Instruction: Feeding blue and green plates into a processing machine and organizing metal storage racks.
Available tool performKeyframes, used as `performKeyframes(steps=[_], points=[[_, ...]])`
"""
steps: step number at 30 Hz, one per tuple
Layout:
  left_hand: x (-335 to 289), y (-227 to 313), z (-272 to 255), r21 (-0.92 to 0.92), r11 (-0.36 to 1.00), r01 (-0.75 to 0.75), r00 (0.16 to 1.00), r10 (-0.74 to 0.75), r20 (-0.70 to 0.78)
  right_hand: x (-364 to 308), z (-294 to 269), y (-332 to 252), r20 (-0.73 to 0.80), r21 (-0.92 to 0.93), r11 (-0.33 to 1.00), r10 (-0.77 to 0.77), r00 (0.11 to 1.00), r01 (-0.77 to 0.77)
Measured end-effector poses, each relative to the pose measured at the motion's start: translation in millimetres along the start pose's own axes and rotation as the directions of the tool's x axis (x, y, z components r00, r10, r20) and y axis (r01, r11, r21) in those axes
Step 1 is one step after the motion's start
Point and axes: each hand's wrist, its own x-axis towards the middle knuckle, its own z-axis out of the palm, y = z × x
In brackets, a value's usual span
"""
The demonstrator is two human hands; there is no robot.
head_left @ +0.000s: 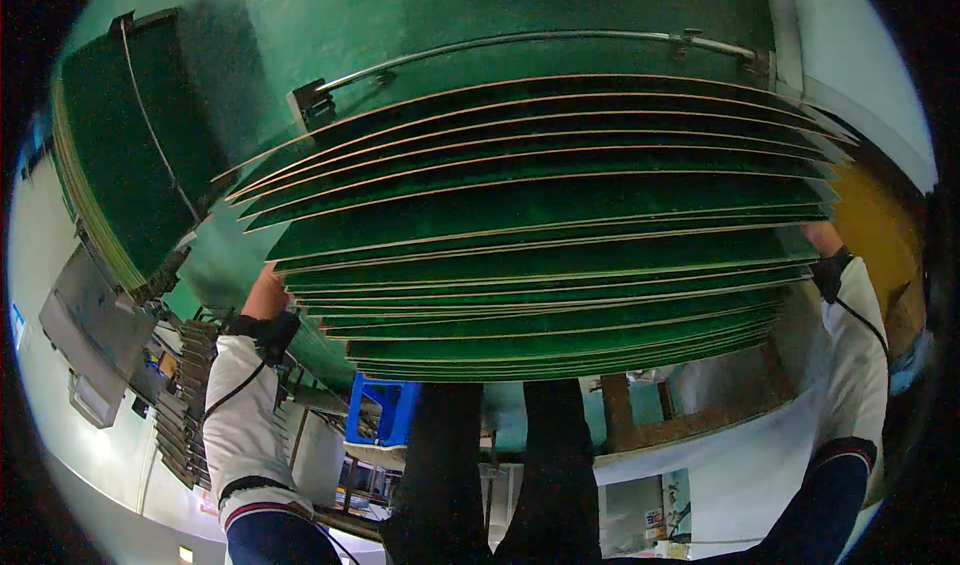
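Both forearms rise from the lower edge in white sleeve covers with dark cuffs and reach up to either end of a thick stack of thin green boards (545,255) with pale tan edges. The stack fills the middle of the view, its sheets fanned slightly apart and spanning from one arm to the other.

The left hand (266,293) goes up under the stack's left end; only the wrist and the heel of the hand show, with a black band and a thin cable on the wrist. Its fingers are hidden behind the boards, so I cannot tell whether they are spread or curled.

The right hand (822,237) meets the stack's right end in the same way, the wrist bent inward, fingers hidden too.

Beyond the stack stands a green cart (400,15) with a curved metal rail (520,43). Another stack of green boards (115,155) stands far left. A blue crate (385,412) sits below, near the person's dark trouser legs (500,475).
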Motion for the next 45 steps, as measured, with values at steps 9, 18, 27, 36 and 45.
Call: performKeyframes(steps=[9, 18, 27, 36, 45], points=[[11, 0, 2, 0.263, 0.836, -0.482, 0.876, 0.459, 0.147, -13, -3, -4, 0.002, -0.055, 0.998, 0.014, 1.0, -0.013], [-22, 31, 5, -0.289, 0.957, 0.024, 0.999, -0.013, 0.039, -69, 12, 20, -0.045, -0.077, 0.997, 0.015, 0.999, -0.019], [-121, 15, -22, 0.131, 0.909, -0.396, 0.916, 0.381, 0.126, -132, 7, -20, -0.017, -0.188, 0.981, 0.039, 0.999, -0.041], [-325, -89, -55, 0.078, 0.972, -0.221, 0.97, 0.228, -0.085, -228, 76, -177, -0.003, -0.45, 0.893, -0.005, 1.0, 0.003], [-398, -96, -94, -0.052, 0.987, -0.155, 0.982, 0.149, -0.112, -341, 103, -168, -0.047, -0.528, 0.846, -0.12, 0.992, 0.077]])
